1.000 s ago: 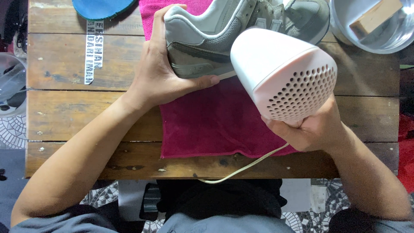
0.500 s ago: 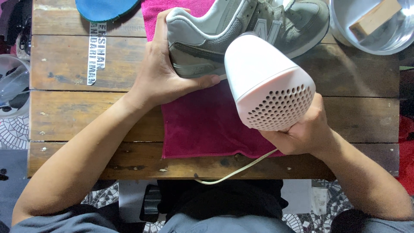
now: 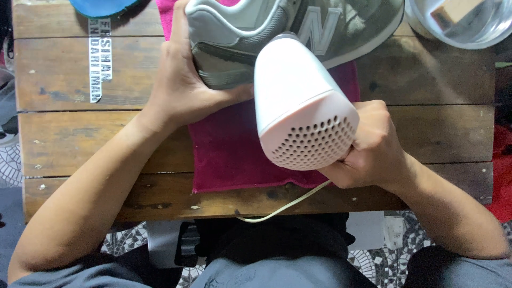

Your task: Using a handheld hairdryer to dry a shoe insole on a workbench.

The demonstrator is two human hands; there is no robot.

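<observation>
Head view: the left hand (image 3: 184, 88) grips the heel of a grey sneaker (image 3: 277, 32) at the upper centre of the frame, fingers wrapped around the back and thumb pressed along the sole edge, clamped on the shoe. The sneaker lies on its side on a magenta towel (image 3: 234, 154) spread over the wooden counter (image 3: 80, 138). The right hand (image 3: 373, 146), at centre right, is closed tight around the handle of a pale pink hair dryer (image 3: 301, 104), whose perforated rear grille faces the camera and whose nozzle points at the shoe's side.

Compared with a second ago, the dryer has moved up and left in the frame, closing in on the sneaker's midsection, while the left hand holds the heel in much the same place. Judging from that, the warm air is being worked along the upper.

The dryer's nozzle is hidden behind its own body, so whether it touches the shoe cannot be told. The sneaker's toe is cut off by the top edge, as are a blue object (image 3: 101, 6) at upper left and a metal bowl (image 3: 458, 24) at upper right. A cream cord (image 3: 282, 205) trails off below the counter edge.
</observation>
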